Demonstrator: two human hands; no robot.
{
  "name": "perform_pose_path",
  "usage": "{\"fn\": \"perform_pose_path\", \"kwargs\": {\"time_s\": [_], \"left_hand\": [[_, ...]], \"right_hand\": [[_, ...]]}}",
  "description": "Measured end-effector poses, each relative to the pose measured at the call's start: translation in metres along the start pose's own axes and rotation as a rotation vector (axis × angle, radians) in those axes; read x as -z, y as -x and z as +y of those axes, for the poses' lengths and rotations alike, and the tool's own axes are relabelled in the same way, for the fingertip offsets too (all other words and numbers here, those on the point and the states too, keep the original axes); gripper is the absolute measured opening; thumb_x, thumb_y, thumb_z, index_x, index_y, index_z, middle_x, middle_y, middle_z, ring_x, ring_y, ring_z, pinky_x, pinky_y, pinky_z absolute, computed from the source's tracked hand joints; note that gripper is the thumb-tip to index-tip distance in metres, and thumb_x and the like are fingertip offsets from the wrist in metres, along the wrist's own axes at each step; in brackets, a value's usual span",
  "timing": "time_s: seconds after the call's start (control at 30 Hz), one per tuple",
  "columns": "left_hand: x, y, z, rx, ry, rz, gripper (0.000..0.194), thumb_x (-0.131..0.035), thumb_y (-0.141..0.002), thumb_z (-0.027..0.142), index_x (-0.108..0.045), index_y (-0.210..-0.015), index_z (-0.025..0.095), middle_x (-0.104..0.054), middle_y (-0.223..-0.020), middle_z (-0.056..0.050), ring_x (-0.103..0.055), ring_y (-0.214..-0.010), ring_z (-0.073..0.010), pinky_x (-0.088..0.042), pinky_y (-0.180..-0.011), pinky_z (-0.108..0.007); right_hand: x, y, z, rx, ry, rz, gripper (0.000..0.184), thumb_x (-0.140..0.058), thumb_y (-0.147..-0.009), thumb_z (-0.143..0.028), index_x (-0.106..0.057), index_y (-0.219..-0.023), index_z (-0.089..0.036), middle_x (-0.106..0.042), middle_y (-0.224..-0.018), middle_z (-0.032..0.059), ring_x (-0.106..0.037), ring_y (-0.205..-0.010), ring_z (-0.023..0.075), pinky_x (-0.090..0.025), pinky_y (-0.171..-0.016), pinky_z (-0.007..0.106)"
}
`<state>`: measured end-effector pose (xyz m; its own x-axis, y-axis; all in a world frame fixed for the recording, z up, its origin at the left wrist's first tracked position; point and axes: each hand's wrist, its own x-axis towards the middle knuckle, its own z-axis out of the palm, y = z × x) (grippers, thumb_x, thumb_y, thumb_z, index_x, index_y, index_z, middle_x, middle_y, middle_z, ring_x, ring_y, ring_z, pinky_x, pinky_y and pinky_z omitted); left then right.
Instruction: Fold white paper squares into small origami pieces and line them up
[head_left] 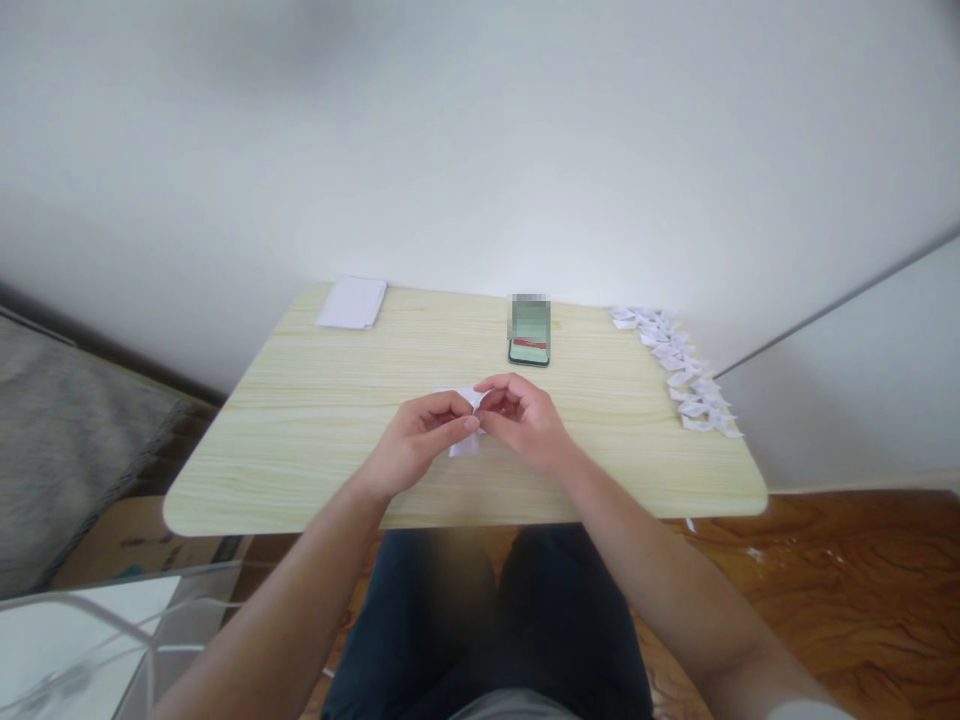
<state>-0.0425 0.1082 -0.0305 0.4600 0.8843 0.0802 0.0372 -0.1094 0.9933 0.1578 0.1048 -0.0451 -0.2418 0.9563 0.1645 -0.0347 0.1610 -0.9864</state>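
The paper [463, 445] is matt, the wood-grained table [300, 430] smooth, perhaps laminated.

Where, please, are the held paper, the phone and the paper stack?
Held paper [464, 444], head view: its lower visible part.
Phone [529, 331], head view: its screen.
Paper stack [352, 302], head view: its top sheet.

phone [529, 353] btwn paper stack [352, 302] & folded pcs [673, 358]

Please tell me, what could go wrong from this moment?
The small white paper worked between the left hand and right hand might crease wrongly or tear. The folded pieces lie along the table's right edge, so a bump could knock some off.
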Motion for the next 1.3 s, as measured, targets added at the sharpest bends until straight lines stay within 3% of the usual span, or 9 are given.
{"fn": "perform_pose_path", "kwargs": {"time_s": [0.13, 0.3, 0.43, 0.67, 0.77, 0.87, 1.03, 1.17, 1.3], "left_hand": [[-0.001, 0.000, 0.000, -0.010, 0.003, 0.007, 0.027, -0.070, -0.092, 0.040, -0.067, -0.080, 0.016, -0.062, -0.075, -0.002, -0.056, -0.074, -0.0165, -0.043, -0.071, -0.030], [-0.008, -0.001, 0.005, -0.064, -0.049, 0.071, 0.018, -0.068, -0.093, 0.036, -0.071, -0.087, 0.019, -0.068, -0.087, -0.005, -0.061, -0.086, -0.0205, -0.048, -0.083, -0.035], [-0.013, -0.007, 0.011, -0.172, -0.194, 0.139, 0.012, -0.066, -0.093, 0.031, -0.071, -0.091, 0.021, -0.072, -0.104, -0.008, -0.065, -0.100, -0.0237, -0.049, -0.096, -0.040], [-0.017, -0.024, 0.019, -0.185, -0.247, 0.097, 0.010, -0.064, -0.094, 0.027, -0.070, -0.090, 0.021, -0.072, -0.111, -0.008, -0.066, -0.105, -0.0242, -0.049, -0.097, -0.041], [-0.017, -0.032, 0.025, -0.236, -0.275, 0.103, 0.009, -0.065, -0.093, 0.023, -0.069, -0.085, 0.021, -0.072, -0.110, -0.007, -0.064, -0.107, -0.0238, -0.048, -0.099, -0.041], [-0.013, -0.046, 0.039, -0.320, -0.305, 0.106, 0.008, -0.067, -0.091, 0.020, -0.069, -0.083, 0.021, -0.071, -0.111, -0.007, -0.063, -0.114, -0.0249, -0.046, -0.105, -0.043], [-0.006, -0.076, 0.088, -0.459, -0.296, 0.107, 0.008, -0.066, -0.093, 0.021, -0.070, -0.086, 0.021, -0.070, -0.110, -0.008, -0.066, -0.106, -0.0239, -0.050, -0.102, -0.044], [-0.001, -0.103, 0.132, -0.609, -0.304, 0.257, 0.008, -0.072, -0.091, 0.029, -0.071, -0.095, 0.023, -0.070, -0.114, -0.008, -0.066, -0.110, -0.0262, -0.053, -0.101, -0.044], [0.004, -0.126, 0.157, -0.596, -0.157, 0.470, 0.018, -0.063, -0.097, 0.037, -0.071, -0.105, 0.023, -0.072, -0.107, -0.006, -0.067, -0.104, -0.0248, -0.058, -0.088, -0.041]], "right_hand": [[-0.005, 0.001, -0.001, -0.090, -0.186, 0.033, 0.055, -0.084, -0.078, -0.028, -0.059, -0.127, -0.028, -0.069, -0.087, -0.0025, -0.067, -0.078, 0.0150, -0.058, -0.076, 0.031], [-0.001, -0.007, -0.008, -0.247, -0.266, 0.109, 0.037, -0.079, -0.083, -0.046, -0.066, -0.111, -0.025, -0.070, -0.085, -0.0003, -0.071, -0.080, 0.0172, -0.063, -0.069, 0.032], [0.015, -0.018, -0.013, -0.293, -0.229, 0.126, 0.037, -0.076, -0.085, -0.055, -0.069, -0.103, -0.023, -0.074, -0.100, 0.0053, -0.072, -0.081, 0.0176, -0.062, -0.060, 0.027], [0.040, -0.021, -0.024, -0.307, -0.295, -0.021, 0.049, -0.075, -0.087, -0.053, -0.063, -0.129, -0.031, -0.075, -0.105, 0.0041, -0.075, -0.083, 0.0207, -0.066, -0.063, 0.034], [0.047, -0.023, -0.029, -0.241, -0.275, -0.093, 0.052, -0.081, -0.083, -0.040, -0.062, -0.131, -0.033, -0.076, -0.101, 0.0010, -0.075, -0.089, 0.0218, -0.067, -0.067, 0.036], [0.053, -0.032, -0.042, -0.134, -0.202, -0.078, 0.036, -0.081, -0.083, -0.036, -0.069, -0.117, -0.029, -0.077, -0.098, 0.0008, -0.075, -0.089, 0.0205, -0.067, -0.069, 0.033], [0.063, -0.055, -0.088, 0.102, -0.080, 0.041, 0.021, -0.081, -0.085, -0.036, -0.071, -0.101, -0.026, -0.073, -0.086, -0.0016, -0.072, -0.076, 0.0161, -0.064, -0.066, 0.029], [0.073, -0.065, -0.137, 0.269, 0.035, 0.077, 0.014, -0.078, -0.089, -0.037, -0.074, -0.094, -0.024, -0.074, -0.085, 0.0011, -0.072, -0.079, 0.0187, -0.064, -0.074, 0.036], [0.080, -0.068, -0.168, 0.434, 0.074, 0.296, 0.012, -0.079, -0.089, -0.037, -0.075, -0.090, -0.026, -0.075, -0.082, 0.0009, -0.070, -0.076, 0.0189, -0.062, -0.071, 0.036]]}}
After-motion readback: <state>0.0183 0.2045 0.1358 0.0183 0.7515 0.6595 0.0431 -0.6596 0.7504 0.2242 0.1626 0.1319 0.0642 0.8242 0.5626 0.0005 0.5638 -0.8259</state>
